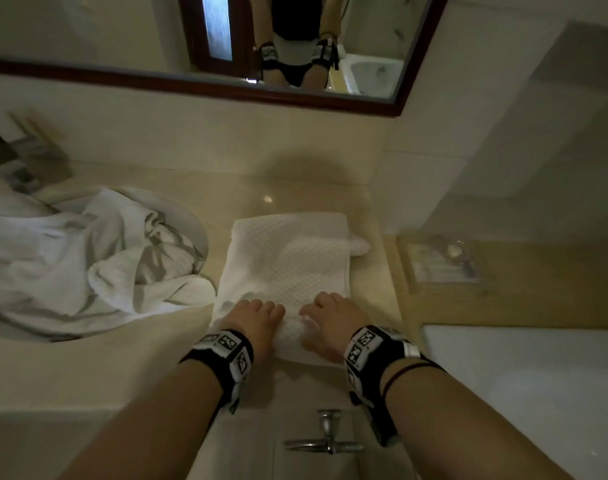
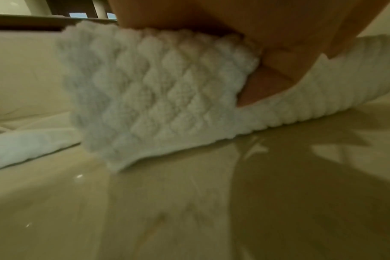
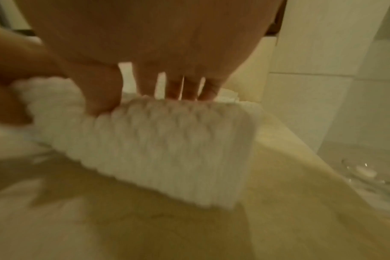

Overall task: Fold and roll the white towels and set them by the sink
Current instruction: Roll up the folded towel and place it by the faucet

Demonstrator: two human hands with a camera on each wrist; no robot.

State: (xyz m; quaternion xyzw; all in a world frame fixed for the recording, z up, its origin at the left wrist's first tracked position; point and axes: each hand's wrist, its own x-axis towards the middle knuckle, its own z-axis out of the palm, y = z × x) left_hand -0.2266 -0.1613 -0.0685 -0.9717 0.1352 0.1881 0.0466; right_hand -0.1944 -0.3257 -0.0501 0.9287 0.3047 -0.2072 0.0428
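A white waffle-weave towel [image 1: 288, 261] lies folded in a long strip on the beige counter [image 1: 306, 188], running away from me. Its near end is rolled up into a low roll [image 2: 158, 95] [image 3: 172, 140]. My left hand [image 1: 257, 315] grips the left part of that roll, fingers curled over it and thumb tucked under the fold. My right hand [image 1: 333, 315] grips the right part, its fingers [image 3: 189, 88] over the top and thumb at the near side. A small rolled white towel [image 1: 359, 245] lies past the strip's far right corner.
A heap of crumpled white towels [image 1: 98, 261] fills the sink basin on the left. A faucet [image 1: 22, 157] stands behind it. A mirror [image 1: 226, 64] hangs on the wall. A glass tray [image 1: 444, 261] sits on the right ledge. A tap handle [image 1: 326, 434] is below the counter edge.
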